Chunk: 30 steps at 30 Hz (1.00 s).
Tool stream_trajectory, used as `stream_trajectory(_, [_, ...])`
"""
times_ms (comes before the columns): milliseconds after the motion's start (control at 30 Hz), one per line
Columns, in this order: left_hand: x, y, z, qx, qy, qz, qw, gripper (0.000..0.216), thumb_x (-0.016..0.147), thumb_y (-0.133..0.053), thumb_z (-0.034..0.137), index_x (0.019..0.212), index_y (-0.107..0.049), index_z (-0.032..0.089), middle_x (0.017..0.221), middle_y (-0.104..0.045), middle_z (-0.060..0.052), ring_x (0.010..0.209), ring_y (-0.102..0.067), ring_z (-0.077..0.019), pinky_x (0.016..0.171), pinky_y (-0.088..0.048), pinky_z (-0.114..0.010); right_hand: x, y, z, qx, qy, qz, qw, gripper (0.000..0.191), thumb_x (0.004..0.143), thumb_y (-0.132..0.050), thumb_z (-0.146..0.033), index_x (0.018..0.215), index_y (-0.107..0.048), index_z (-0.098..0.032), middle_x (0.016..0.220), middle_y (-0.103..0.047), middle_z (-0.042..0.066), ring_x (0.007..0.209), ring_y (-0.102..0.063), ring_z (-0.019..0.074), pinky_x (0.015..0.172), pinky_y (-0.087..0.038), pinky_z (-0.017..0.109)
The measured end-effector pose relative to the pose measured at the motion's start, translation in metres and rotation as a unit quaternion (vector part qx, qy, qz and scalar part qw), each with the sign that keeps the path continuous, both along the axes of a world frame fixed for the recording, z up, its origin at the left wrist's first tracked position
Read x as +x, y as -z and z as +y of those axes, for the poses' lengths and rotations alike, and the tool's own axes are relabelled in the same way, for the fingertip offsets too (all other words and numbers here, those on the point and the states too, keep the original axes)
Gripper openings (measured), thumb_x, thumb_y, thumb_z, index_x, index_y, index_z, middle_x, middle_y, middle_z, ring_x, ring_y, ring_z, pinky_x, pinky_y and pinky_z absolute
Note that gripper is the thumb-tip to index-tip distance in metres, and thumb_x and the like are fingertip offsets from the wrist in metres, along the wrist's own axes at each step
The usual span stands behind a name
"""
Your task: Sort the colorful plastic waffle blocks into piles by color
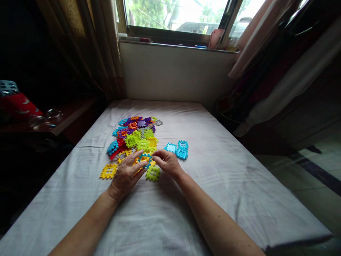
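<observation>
At the near edge of a pile of toothed pieces (143,144), a blue frame (145,155) sits between the partly curled left hand's (124,175) thumb and fingers. The right hand (169,163) is nearly closed at its right edge, grip uncertain. Light-blue pieces (182,153) lie rightward on pale cloth (213,174).

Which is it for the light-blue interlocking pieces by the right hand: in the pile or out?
Out: the light-blue interlocking pieces lie right of the multicolored pile, bare sheet showing between.
</observation>
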State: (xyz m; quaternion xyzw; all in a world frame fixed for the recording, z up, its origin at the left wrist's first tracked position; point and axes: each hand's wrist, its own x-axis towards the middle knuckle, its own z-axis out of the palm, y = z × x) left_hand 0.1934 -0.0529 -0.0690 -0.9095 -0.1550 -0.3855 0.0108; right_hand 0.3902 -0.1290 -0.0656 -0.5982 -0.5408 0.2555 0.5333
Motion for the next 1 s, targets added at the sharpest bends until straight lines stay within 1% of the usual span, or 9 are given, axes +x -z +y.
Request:
stream_trajectory(133, [0.003,0.001,-0.003,0.004,0.014,-0.002,1.000,0.019,0.092,-0.060,0.027,0.108,-0.069,0.026,0.138,-0.060,-0.011,0.125,-0.059,-0.0247,0.102,-0.053,-0.043,-0.005,0.001,0.001,-0.003,-0.030,0.047,0.998,0.031,0.079,-0.067,-0.043,0.099,-0.069,-0.020,0.079,-0.070,0.001,0.066,-0.061,0.0128,0.063,-0.049,0.025])
stream_trajectory(267, [0.001,-0.002,-0.001,-0.010,0.004,0.005,1.000,0.031,0.092,-0.061,0.031,0.122,-0.064,0.028,0.144,-0.055,-0.010,0.130,-0.055,-0.0253,0.105,-0.050,-0.044,0.003,0.001,0.003,0.004,-0.012,0.054,0.998,0.026,0.078,-0.064,-0.039,0.094,-0.070,-0.020,0.073,-0.069,0.000,0.062,-0.059,0.0124,0.061,-0.048,0.024])
stream_trajectory(333, [-0.007,-0.005,0.009,-0.027,-0.050,-0.008,0.998,0.036,0.091,-0.060,0.037,0.126,-0.062,0.028,0.146,-0.053,-0.011,0.132,-0.053,-0.0265,0.109,-0.047,-0.046,0.025,-0.001,0.001,0.005,0.054,0.041,0.998,0.029,0.076,-0.062,-0.041,0.094,-0.072,-0.020,0.072,-0.070,0.000,0.061,-0.059,0.0128,0.060,-0.048,0.025])
stream_trajectory(467, [-0.036,-0.006,0.050,-0.087,-0.237,-0.056,0.966,0.046,0.092,-0.051,0.049,0.126,-0.061,0.020,0.141,-0.057,-0.016,0.131,-0.053,-0.0307,0.112,-0.040,-0.049,0.090,-0.002,-0.012,-0.008,0.226,0.023,0.974,0.036,0.072,-0.062,-0.047,0.091,-0.074,-0.019,0.074,-0.072,0.002,0.061,-0.061,0.0148,0.062,-0.050,0.028])
stream_trajectory(533, [-0.050,-0.002,0.072,-0.154,-0.307,-0.050,0.938,0.056,0.091,-0.048,0.052,0.130,-0.057,0.014,0.142,-0.056,-0.020,0.133,-0.052,-0.0327,0.112,-0.040,-0.049,0.117,0.002,-0.020,-0.027,0.271,0.031,0.962,0.036,0.068,-0.063,-0.048,0.086,-0.074,-0.018,0.071,-0.072,0.003,0.061,-0.061,0.0159,0.062,-0.051,0.029])
stream_trajectory(600, [-0.058,0.002,0.086,-0.232,-0.341,-0.011,0.911,0.062,0.090,-0.045,0.051,0.136,-0.053,0.011,0.141,-0.057,-0.022,0.132,-0.053,-0.0333,0.111,-0.041,-0.049,0.134,0.008,-0.025,-0.056,0.277,0.039,0.958,0.036,0.065,-0.063,-0.047,0.083,-0.074,-0.018,0.067,-0.071,0.002,0.059,-0.060,0.0161,0.060,-0.050,0.029])
stream_trajectory(667, [-0.061,0.006,0.092,-0.288,-0.356,0.033,0.888,0.063,0.091,-0.042,0.050,0.140,-0.050,0.011,0.141,-0.058,-0.021,0.132,-0.053,-0.0339,0.111,-0.038,-0.054,0.139,0.013,-0.027,-0.083,0.264,0.030,0.961,0.034,0.064,-0.061,-0.046,0.080,-0.074,-0.019,0.064,-0.069,0.001,0.058,-0.059,0.0158,0.059,-0.048,0.028])
stream_trajectory(767, [-0.059,0.007,0.093,-0.305,-0.365,0.071,0.877,0.059,0.091,-0.043,0.048,0.140,-0.053,0.016,0.140,-0.060,-0.018,0.131,-0.055,-0.0347,0.113,-0.032,-0.059,0.136,0.017,-0.027,-0.106,0.255,-0.018,0.961,0.031,0.066,-0.058,-0.045,0.076,-0.074,-0.021,0.062,-0.069,0.000,0.060,-0.060,0.0159,0.061,-0.048,0.027])
stream_trajectory(1000, [-0.060,0.002,0.094,-0.309,-0.364,0.065,0.876,0.048,0.086,-0.050,0.046,0.124,-0.068,0.022,0.119,-0.073,-0.012,0.106,-0.067,-0.0309,0.104,-0.044,-0.050,0.125,0.013,-0.026,-0.129,0.282,-0.086,0.947,0.033,0.071,-0.056,-0.046,0.081,-0.078,-0.023,0.077,-0.076,0.002,0.066,-0.064,0.0176,0.066,-0.049,0.029])
